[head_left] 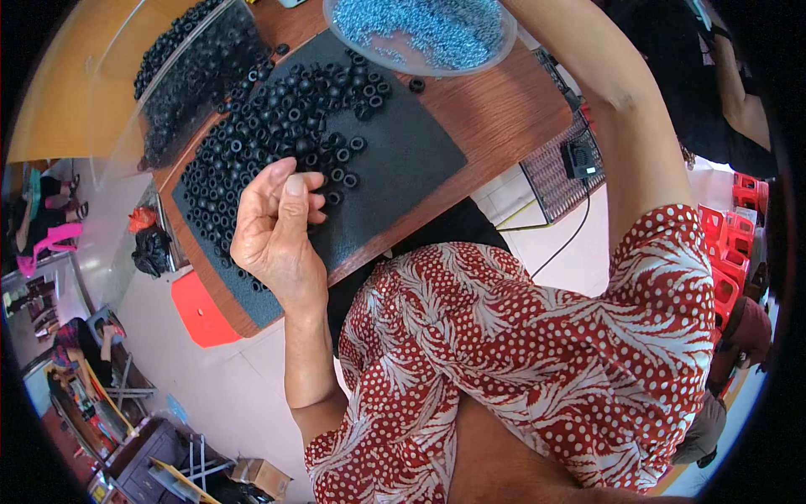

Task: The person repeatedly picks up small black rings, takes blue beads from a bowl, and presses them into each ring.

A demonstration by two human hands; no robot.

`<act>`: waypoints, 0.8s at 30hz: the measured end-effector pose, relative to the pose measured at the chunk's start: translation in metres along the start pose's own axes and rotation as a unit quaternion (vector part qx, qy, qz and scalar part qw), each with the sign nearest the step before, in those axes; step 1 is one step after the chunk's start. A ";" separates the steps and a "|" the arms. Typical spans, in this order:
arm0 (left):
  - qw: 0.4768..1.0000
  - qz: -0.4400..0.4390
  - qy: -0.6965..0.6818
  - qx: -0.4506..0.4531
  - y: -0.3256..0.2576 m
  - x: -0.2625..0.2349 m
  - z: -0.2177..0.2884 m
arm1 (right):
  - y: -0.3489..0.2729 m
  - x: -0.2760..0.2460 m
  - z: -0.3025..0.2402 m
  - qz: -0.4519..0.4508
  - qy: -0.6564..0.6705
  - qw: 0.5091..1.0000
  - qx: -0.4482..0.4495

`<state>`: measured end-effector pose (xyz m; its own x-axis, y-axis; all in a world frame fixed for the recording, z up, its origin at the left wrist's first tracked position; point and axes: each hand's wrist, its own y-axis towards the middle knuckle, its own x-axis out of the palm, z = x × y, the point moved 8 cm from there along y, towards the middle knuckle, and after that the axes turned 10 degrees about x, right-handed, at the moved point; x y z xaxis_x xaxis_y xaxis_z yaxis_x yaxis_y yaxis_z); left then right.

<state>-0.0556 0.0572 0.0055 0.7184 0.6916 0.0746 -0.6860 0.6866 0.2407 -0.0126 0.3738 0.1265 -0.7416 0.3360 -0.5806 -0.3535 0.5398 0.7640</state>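
Many black rubber rings point(285, 126) lie spread on dark mat point(395, 168), far on wooden table point(504, 109). Left hand point(273, 223) over near edge of ring pile, fingers curled in, tips pinched; cannot tell if ring held. Right arm reaches far right, hand out of sight. Clear bowl point(495, 46) of blue bits far. Clear bag point(180, 76) of rings far left.

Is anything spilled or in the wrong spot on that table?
One black ring lies alone on the bare wooden table, off the dark mat where the other black rings are heaped, right beside the clear bowl of blue bits. Nothing else looks odd.
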 end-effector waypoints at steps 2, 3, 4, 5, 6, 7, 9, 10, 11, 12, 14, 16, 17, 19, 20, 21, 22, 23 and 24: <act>0.996 0.004 0.089 0.032 -0.002 0.002 0.011 | -0.037 -0.025 -0.027 -0.034 0.109 0.992 -0.058; 0.982 -0.007 0.160 0.098 0.004 0.005 0.009 | -0.055 -0.028 -0.035 -0.041 0.133 0.987 -0.076; 0.940 -0.062 0.264 0.207 0.005 0.021 0.022 | -0.076 -0.032 -0.040 -0.055 0.152 0.983 -0.087; 0.872 -0.115 0.358 0.313 0.002 0.041 0.034 | -0.095 -0.033 -0.041 -0.085 0.154 0.979 -0.103; 0.821 -0.154 0.392 0.386 0.001 0.058 0.035 | -0.113 -0.029 -0.040 -0.117 0.163 0.973 -0.117; 0.785 -0.173 0.413 0.428 0.000 0.064 0.035 | -0.122 -0.033 -0.053 -0.120 0.175 0.970 -0.122; 0.724 -0.216 0.464 0.463 -0.001 0.077 0.027 | -0.134 -0.048 -0.068 -0.122 0.049 0.979 -0.155; 0.700 -0.249 0.484 0.462 -0.002 0.088 0.019 | -0.132 -0.046 -0.048 -0.142 0.228 0.957 -0.112; 0.699 -0.249 0.479 0.469 0.000 0.092 0.019 | -0.137 -0.047 -0.034 -0.139 0.222 0.959 -0.112; 0.664 -0.279 0.501 0.480 0.000 0.100 0.013 | -0.137 -0.048 -0.025 -0.166 0.229 0.955 -0.084; 0.619 -0.330 0.533 0.472 0.002 0.109 0.006 | -0.141 -0.050 -0.013 -0.191 0.232 0.952 -0.055; 0.611 -0.342 0.541 0.466 0.007 0.111 0.003 | -0.147 -0.060 -0.011 -0.130 0.196 0.967 -0.094; 0.602 -0.352 0.552 0.456 0.010 0.112 0.000 | -0.150 -0.062 -0.010 -0.128 0.194 0.968 -0.095; 0.588 -0.361 0.567 0.450 0.016 0.111 -0.004 | -0.152 -0.065 -0.004 -0.142 0.228 0.962 -0.054; 0.586 -0.379 0.570 0.434 0.019 0.111 -0.007 | -0.152 -0.066 -0.004 -0.140 0.227 0.962 -0.056; 0.583 -0.399 0.570 0.420 0.020 0.113 -0.011 | -0.153 -0.067 -0.002 -0.146 0.226 0.962 -0.051; 0.582 -0.398 0.569 0.423 0.020 0.114 -0.008 | -0.153 -0.066 0.000 -0.153 0.225 0.961 -0.048; 0.613 -0.393 0.557 0.399 0.024 0.112 -0.002 | -0.153 -0.065 0.001 -0.150 0.223 0.962 -0.048; 0.643 -0.387 0.544 0.376 0.027 0.110 0.003 | -0.153 -0.065 0.003 -0.141 0.220 0.964 -0.052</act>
<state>0.0054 0.1516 0.0231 0.0252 0.2353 -0.9716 0.3717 0.9000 0.2276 0.0910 0.2713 0.0464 -0.7691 -0.1855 -0.6117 -0.6153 0.4738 0.6300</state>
